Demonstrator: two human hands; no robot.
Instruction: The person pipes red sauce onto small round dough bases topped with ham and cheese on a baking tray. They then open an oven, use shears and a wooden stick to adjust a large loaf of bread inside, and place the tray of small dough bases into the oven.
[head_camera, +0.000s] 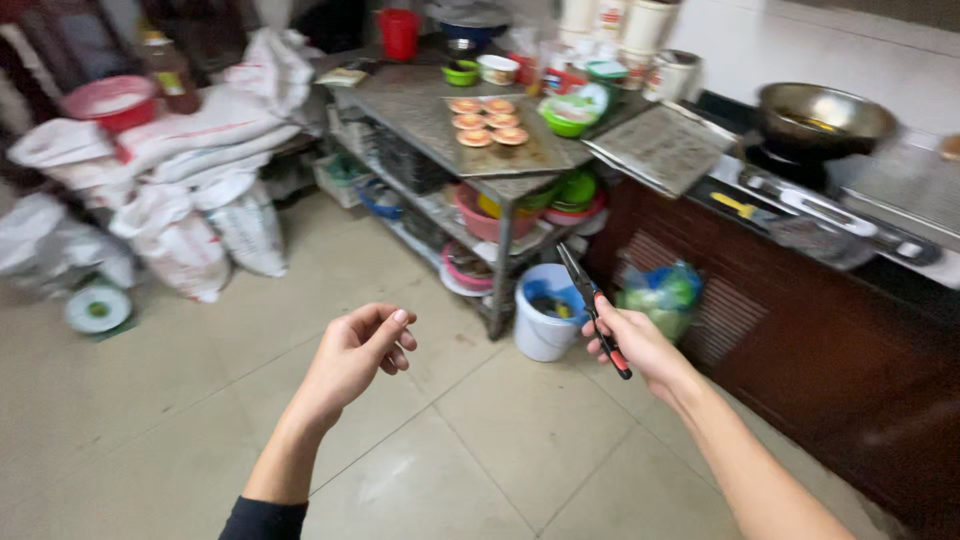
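While white sacks (190, 190) lie heaped at the far left with a red bowl (110, 100) on top, the left hand (355, 355) hangs over the tiled floor (480, 440), fingers loosely curled, holding nothing. Farther right, a steel table (440, 125) carries a tray of round pastries (488, 120), and a white bucket (545, 312) stands by its leg. Just right of the bucket, the right hand (632, 343) is closed around the red-handled pliers (595, 310), tip pointing up. A wok (822, 118) sits on the stove at far right.
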